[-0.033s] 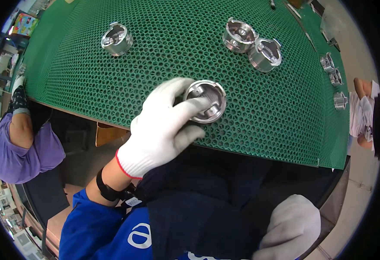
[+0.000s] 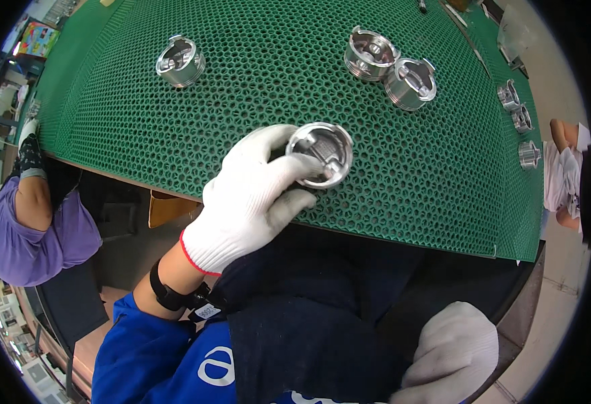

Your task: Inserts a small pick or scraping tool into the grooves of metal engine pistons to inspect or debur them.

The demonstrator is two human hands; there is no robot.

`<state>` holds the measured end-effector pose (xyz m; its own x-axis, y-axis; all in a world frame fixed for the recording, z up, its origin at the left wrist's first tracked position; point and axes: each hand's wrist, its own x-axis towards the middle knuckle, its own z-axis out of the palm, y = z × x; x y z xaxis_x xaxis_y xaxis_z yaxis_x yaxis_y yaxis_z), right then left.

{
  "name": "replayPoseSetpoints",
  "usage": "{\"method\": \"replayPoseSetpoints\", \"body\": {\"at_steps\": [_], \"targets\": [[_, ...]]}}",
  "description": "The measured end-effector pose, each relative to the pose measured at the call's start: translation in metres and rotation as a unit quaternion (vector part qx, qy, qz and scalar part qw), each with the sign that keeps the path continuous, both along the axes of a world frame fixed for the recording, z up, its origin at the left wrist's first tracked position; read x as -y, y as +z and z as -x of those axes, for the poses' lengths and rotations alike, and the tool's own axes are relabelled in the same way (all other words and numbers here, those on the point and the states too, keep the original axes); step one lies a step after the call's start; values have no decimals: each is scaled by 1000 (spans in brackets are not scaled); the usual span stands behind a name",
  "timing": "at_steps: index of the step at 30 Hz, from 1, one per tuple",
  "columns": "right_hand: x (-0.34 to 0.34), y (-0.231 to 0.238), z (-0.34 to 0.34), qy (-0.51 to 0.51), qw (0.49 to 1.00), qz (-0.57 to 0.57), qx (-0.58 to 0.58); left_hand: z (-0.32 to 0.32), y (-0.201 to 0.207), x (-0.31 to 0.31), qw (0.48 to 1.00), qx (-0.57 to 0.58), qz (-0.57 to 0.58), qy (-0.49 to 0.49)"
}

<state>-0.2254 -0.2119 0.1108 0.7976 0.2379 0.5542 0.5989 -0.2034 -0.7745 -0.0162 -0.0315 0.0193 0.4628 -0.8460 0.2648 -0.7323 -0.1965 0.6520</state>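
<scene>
My left hand (image 2: 241,188), in a white knit glove with a red cuff edge, is closed on a shiny metal piston (image 2: 336,138). One finger reaches into the piston's hollow, and others lie along its outer wall. The piston's hollow side faces up, close to the near edge of the green mat (image 2: 268,94). Whether it touches the mat, I cannot tell. Low at the right, my right hand (image 2: 454,350), also white-gloved, rests below the table edge with its fingers curled together. Nothing shows in it.
One piston (image 2: 181,64) stands at the far left of the mat; two more pistons (image 2: 371,54) stand touching at the far right. Several others (image 2: 509,96) line the right side. A person in purple (image 2: 40,229) sits at the left; another person (image 2: 565,175) is at the right.
The piston in my left hand has tilted slightly, showing more of its inner floor. My fingers on it have shifted a little to the left. My right hand stays in place.
</scene>
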Motion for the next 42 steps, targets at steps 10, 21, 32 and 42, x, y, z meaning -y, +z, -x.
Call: {"method": "replayPoseSetpoints", "body": {"at_steps": [10,21,32,42], "targets": [[6,-5,-15,45,997,-7,58,16,1,-14,996,49,-58,53],[11,-5,-34,-123,936,302,-134,14,-8,-16,999,42,18,3],[-5,-53,-51,-286,795,498,-195,11,-8,-9,997,73,-7,0],[0,-66,-34,-292,915,77,-266,-17,-1,-39,977,171,-17,127]]}}
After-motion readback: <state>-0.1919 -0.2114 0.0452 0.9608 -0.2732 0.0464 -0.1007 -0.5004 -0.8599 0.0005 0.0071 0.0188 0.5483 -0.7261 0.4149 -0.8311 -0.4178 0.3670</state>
